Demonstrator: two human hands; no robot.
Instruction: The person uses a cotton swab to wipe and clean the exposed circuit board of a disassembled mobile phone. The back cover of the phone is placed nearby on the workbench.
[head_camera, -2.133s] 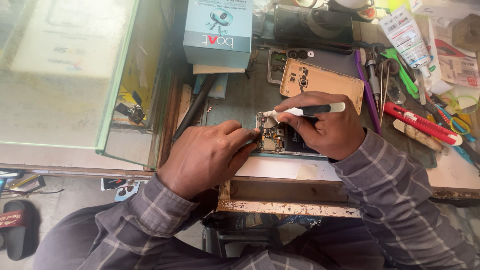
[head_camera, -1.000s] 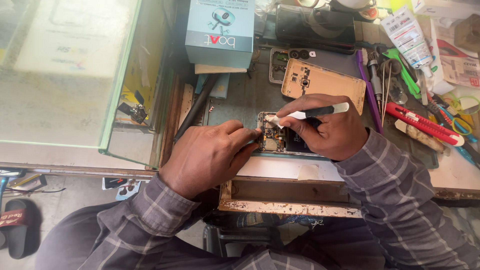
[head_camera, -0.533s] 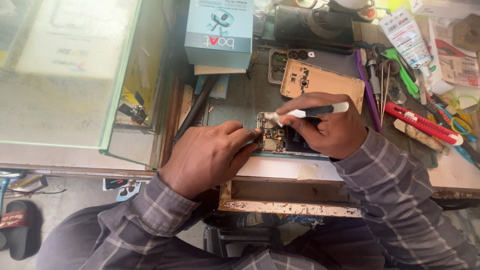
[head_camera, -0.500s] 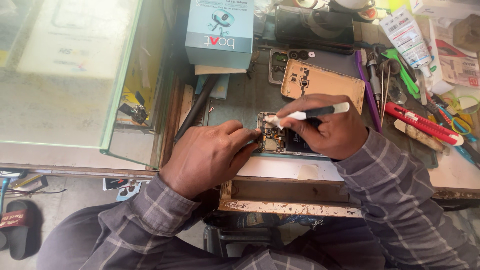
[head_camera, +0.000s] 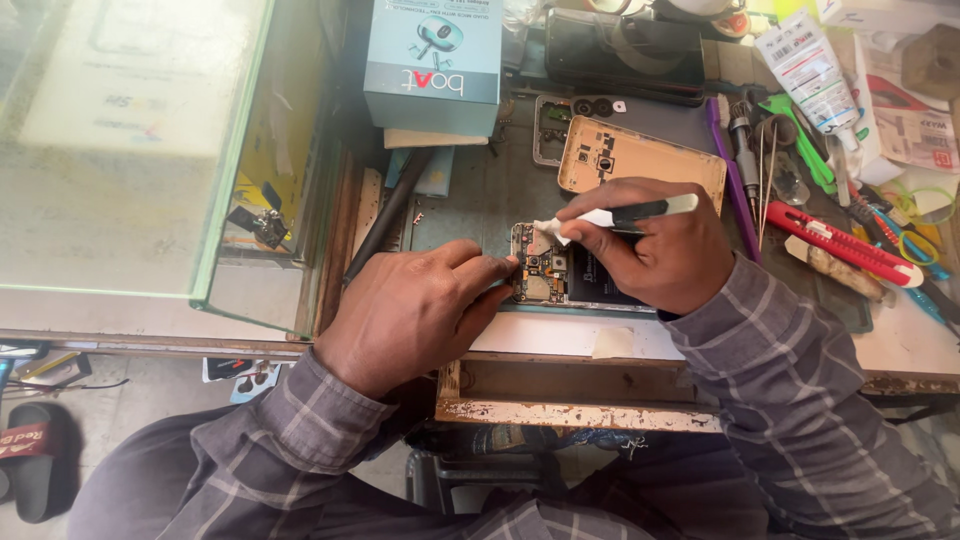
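Two hands share the work: your left hand (head_camera: 415, 310) pins the opened phone with its exposed circuit board (head_camera: 560, 280) flat on the grey bench (head_camera: 470, 200), fingertips pressed at its edge, while your right hand (head_camera: 660, 250) pinches a white-and-black pen-shaped tool (head_camera: 615, 213). Keep the tip light and the phone from sliding.

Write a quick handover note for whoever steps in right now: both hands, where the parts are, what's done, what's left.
Left hand: fingertips steady the opened phone with exposed circuit board on the grey bench mat.
Right hand: grip shut on a white-and-black pen-shaped tool, tip at the board's top edge.
Done: gold back cover is off, lying behind the phone.
Left: board work and refitting the cover.
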